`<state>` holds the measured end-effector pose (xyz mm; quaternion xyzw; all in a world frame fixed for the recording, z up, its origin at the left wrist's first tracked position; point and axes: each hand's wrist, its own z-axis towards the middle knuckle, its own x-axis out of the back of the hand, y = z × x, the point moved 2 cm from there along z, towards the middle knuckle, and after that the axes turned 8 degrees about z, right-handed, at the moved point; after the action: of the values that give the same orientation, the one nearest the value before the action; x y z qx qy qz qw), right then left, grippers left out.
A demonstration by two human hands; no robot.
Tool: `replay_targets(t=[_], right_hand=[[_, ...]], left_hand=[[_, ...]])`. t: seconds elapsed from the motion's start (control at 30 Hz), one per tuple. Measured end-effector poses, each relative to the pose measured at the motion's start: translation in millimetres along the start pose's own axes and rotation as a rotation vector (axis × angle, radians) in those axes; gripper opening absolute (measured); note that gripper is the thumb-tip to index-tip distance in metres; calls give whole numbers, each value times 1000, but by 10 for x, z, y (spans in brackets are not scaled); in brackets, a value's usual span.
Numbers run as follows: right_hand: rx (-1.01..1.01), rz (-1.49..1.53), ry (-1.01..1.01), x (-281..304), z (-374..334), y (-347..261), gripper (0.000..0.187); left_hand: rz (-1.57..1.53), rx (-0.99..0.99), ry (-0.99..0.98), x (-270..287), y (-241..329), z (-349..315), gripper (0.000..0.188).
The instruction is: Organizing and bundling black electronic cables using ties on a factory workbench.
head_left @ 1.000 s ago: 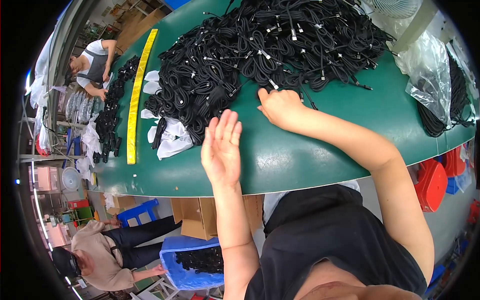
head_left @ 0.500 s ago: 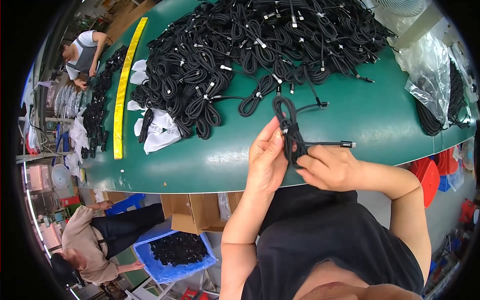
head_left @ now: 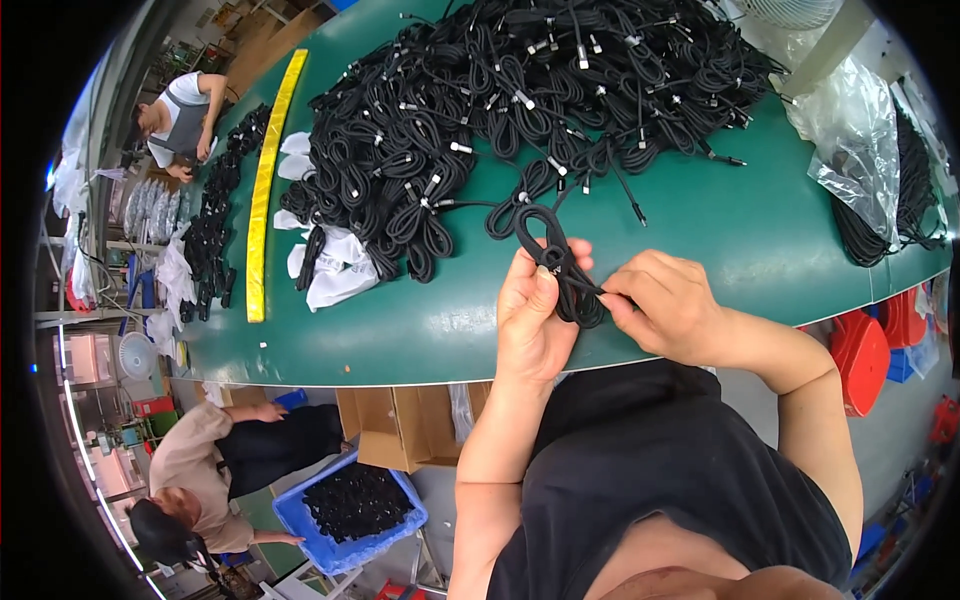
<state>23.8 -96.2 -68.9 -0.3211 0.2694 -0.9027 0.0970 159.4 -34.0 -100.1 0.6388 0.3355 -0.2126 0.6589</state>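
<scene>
Left hand (head_left: pixel 533 332) and right hand (head_left: pixel 675 310) pinch a black braided cable (head_left: pixel 578 305), already coiled, between fingers (head_left: pixel 544 288); beyond them, a black-cable heap (head_left: pixel 450 100) lies unhandled on the glossy green desk (head_left: pixel 740 235).

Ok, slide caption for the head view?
Left hand holds a coiled black cable, right hand pinches it, near a cable heap on a green table.

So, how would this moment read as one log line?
left fingers: holding coiled black cable | right fingers: pinching its strand | green table: black cable pile on top
</scene>
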Motion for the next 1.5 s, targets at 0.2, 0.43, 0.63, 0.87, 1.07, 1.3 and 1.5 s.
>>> replay_targets(t=[0.2,0.43,0.63,0.87,1.07,1.3,1.5], right_hand=[[-125,101,69,-37,239,-112,14],[-248,107,-84,-100,140,-182,13],[-259,205,-23,-4,332,-279,20],[-139,117,-172,184,593,-131,39],[-310,395,-203,190,422,9,17],[-896,1061,-154,54,174,88,22],[-412,796,-157,80,150,21,17]], left_hand=[[30,-176,2,-157,-83,-11,42],[-10,-244,86,-28,-47,-38,34],[24,-233,60,-65,-53,-95,30],[233,77,-125,72,47,-210,33],[793,-271,-20,-7,118,-409,39],[1045,-375,37,156,208,-404,23],[246,-250,177,273,103,-298,42]])
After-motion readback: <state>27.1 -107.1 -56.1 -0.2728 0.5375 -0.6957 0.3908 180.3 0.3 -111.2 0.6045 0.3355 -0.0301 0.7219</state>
